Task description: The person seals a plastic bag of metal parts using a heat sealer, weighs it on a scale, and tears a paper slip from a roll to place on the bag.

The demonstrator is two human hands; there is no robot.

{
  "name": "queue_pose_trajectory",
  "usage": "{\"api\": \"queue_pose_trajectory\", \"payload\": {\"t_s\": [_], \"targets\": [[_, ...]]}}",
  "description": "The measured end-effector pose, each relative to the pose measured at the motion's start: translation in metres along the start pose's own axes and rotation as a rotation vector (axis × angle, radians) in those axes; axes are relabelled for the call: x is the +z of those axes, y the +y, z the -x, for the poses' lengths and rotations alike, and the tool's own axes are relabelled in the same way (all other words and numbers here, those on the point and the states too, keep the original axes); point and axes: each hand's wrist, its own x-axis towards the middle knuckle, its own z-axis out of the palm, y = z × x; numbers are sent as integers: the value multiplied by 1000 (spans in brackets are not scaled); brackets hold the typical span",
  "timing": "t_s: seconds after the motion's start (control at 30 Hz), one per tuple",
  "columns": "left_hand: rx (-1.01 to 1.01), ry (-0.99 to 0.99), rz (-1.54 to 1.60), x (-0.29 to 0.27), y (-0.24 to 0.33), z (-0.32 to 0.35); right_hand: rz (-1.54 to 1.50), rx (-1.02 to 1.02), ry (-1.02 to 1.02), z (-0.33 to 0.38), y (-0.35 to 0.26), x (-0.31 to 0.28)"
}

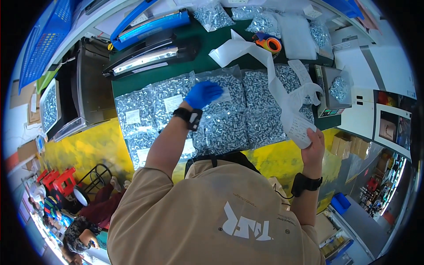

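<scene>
My left hand (204, 94), in a blue glove, lies with its fingers stretched out over a clear plastic bag (221, 132) full of small shiny metal pieces. Beside its fingertips a white label (224, 94) shows on the bag. At the right edge of the table my bare right hand (313, 148) pinches the printed end of a long white label strip (291, 119). This strip curls back over the bags towards the far side. More filled bags lie side by side, and a white label (173, 104) sticks to one left of my gloved hand.
Two bag sealers, one blue (152, 29) and one black (145, 59), stand at the far left of the green table (203, 53). An orange tape roll (270, 44) and more filled bags (213, 17) lie at the back. A scale (327, 90) stands right. People sit at lower left.
</scene>
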Motion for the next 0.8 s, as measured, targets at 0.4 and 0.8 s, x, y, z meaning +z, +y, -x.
{"api": "queue_pose_trajectory", "payload": {"t_s": [0.4, 0.8], "targets": [[9, 408, -217, 72, -57, 12, 233, 135, -334, 2, 9, 10], [417, -168, -805, 282, -90, 52, 158, -18, -717, -32, -20, -25]]}}
